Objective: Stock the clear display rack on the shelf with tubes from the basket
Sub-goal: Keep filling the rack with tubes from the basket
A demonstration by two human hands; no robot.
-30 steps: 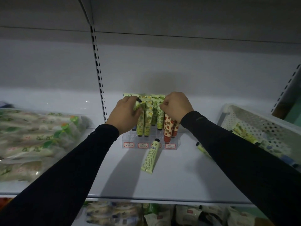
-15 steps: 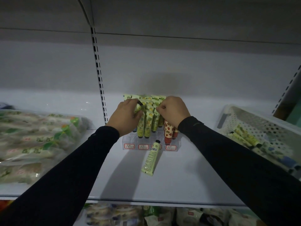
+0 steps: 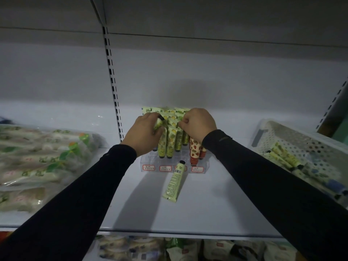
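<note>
L hand (image 3: 143, 135) grips green tube (image 3: 158, 124) cap-up, tilted right, R hand (image 3: 198, 123) pinches rack (image 3: 175, 164) tube top (image 3: 179, 123)

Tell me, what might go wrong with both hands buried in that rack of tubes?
The standing green tubes are packed tight, so the left hand, pushing in another tube, or the right hand, pinching among their tops, could tip neighbours. The clear display rack might slide on the smooth shelf. A sleeve could knock the loose tube lying in front.
</note>
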